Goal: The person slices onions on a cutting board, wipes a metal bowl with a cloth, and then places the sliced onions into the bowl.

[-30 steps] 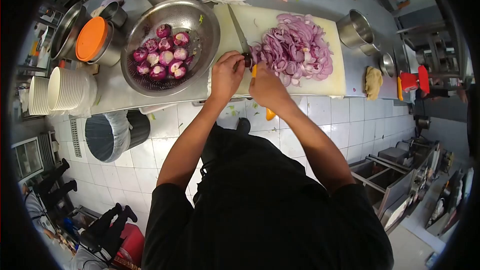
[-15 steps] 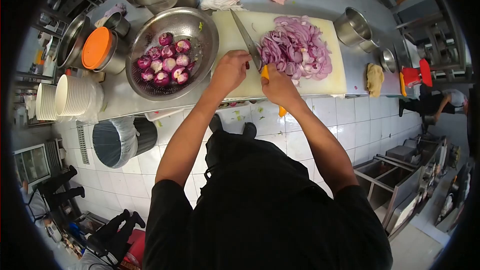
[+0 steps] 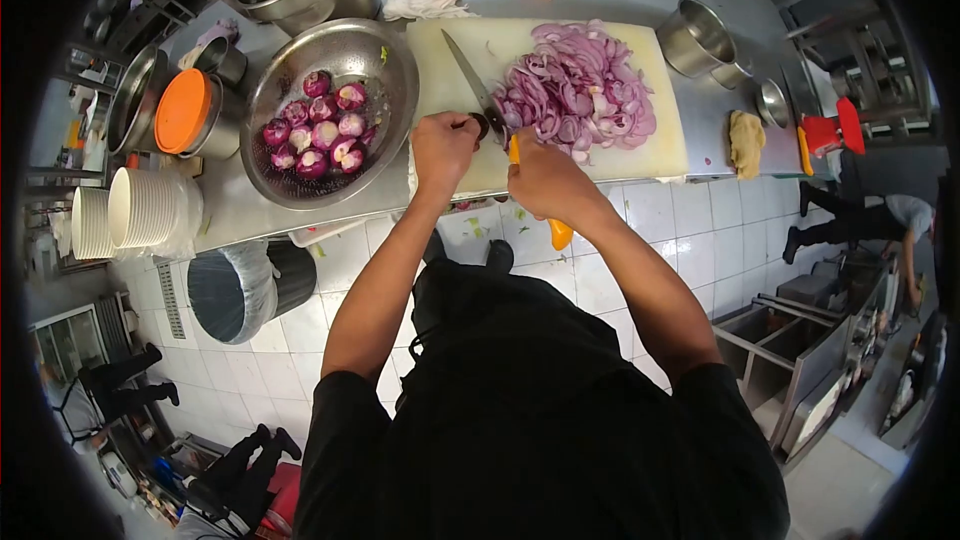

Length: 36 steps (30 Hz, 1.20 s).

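Observation:
My right hand point(image 3: 552, 180) is wrapped round the yellow handle of a knife point(image 3: 468, 72), whose blade points away over a white cutting board point(image 3: 440, 45). Beside the blade, my left hand point(image 3: 444, 152) pinches a small dark red onion piece point(image 3: 481, 127) at the board's near edge. Its fingers partly hide the piece. A large heap of sliced red onion point(image 3: 585, 90) lies to the right of the blade. On the left, a steel bowl point(image 3: 392, 90) with small holes holds several peeled red onions point(image 3: 324, 134).
Steel pots point(image 3: 695, 37) stand at the right and back left, near an orange lid point(image 3: 183, 112). Stacked white bowls point(image 3: 140, 208) sit at the left edge. A yellow cloth point(image 3: 746, 144) lies right of the board. A lined bin point(image 3: 232, 290) stands below; co-workers point(image 3: 890, 220) are nearby.
The view has shifted slightly, moving the counter things left. More of the dark onion piece shows between my left fingers. My right hand still grips the knife. The co-worker at right has moved.

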Each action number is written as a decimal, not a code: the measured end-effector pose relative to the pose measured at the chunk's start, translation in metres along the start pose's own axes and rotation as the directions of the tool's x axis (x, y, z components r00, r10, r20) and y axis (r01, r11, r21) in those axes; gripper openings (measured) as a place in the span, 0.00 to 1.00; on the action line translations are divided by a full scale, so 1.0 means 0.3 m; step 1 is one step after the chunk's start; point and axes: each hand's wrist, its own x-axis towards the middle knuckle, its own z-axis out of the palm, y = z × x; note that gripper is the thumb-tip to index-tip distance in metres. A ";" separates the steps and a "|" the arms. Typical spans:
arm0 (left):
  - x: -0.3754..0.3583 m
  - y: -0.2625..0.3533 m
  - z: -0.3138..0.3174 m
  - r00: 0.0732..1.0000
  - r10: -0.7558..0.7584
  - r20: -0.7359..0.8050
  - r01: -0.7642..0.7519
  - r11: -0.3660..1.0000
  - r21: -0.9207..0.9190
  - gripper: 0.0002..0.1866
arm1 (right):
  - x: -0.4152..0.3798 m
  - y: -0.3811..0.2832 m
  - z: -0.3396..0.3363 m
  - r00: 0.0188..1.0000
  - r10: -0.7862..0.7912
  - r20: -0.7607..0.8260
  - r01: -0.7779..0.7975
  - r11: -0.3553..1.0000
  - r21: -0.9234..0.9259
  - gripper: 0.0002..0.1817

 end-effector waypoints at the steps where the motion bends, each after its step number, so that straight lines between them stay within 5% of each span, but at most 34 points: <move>1: 0.002 -0.004 0.001 1.000 -0.012 0.001 0.012 0.999 -0.032 0.10 | 0.008 0.011 0.018 0.999 -0.036 -0.034 0.035 0.999 -0.023 0.19; 4: 0.005 -0.012 0.004 1.000 -0.022 -0.003 0.022 0.994 -0.104 0.10 | 0.060 0.074 0.117 0.954 -0.217 -0.208 0.191 0.972 -0.138 0.19; 7: 0.010 -0.021 0.006 1.000 -0.013 -0.004 0.012 0.989 -0.151 0.09 | 0.081 0.031 0.054 1.000 0.013 -0.012 -0.012 0.992 0.122 0.19; 11: 0.012 -0.044 0.015 1.000 -0.010 -0.007 0.008 0.973 -0.231 0.08 | 0.005 -0.036 -0.052 0.995 0.049 0.088 -0.055 0.996 0.074 0.19; 15: 0.020 -0.048 0.013 0.999 -0.028 0.043 0.037 0.971 -0.237 0.08 | 0.117 0.089 0.177 0.900 -0.295 -0.321 0.254 0.953 -0.163 0.17; 21: 0.020 -0.069 0.009 0.998 -0.010 0.063 0.025 0.971 -0.239 0.08 | 0.023 -0.051 -0.044 0.996 0.046 0.078 -0.051 0.997 0.063 0.17; 25: 0.026 -0.067 0.016 0.998 -0.011 0.065 0.028 0.965 -0.262 0.08 | 0.095 0.034 0.125 0.980 -0.121 -0.158 0.109 0.990 -0.084 0.19; 28: 0.033 -0.071 0.007 0.998 -0.013 0.058 0.028 0.963 -0.267 0.08 | 0.118 0.028 0.122 0.977 -0.130 -0.168 0.111 0.987 -0.120 0.18; 31: 0.030 -0.057 0.013 0.999 0.011 0.044 0.001 0.966 -0.258 0.09 | 0.031 -0.071 -0.028 0.997 0.043 0.067 -0.048 0.996 0.069 0.18; 36: 0.035 -0.091 0.022 0.998 -0.007 0.068 0.027 0.953 -0.300 0.09 | -0.001 -0.067 -0.010 0.998 0.051 0.046 -0.053 0.998 0.041 0.17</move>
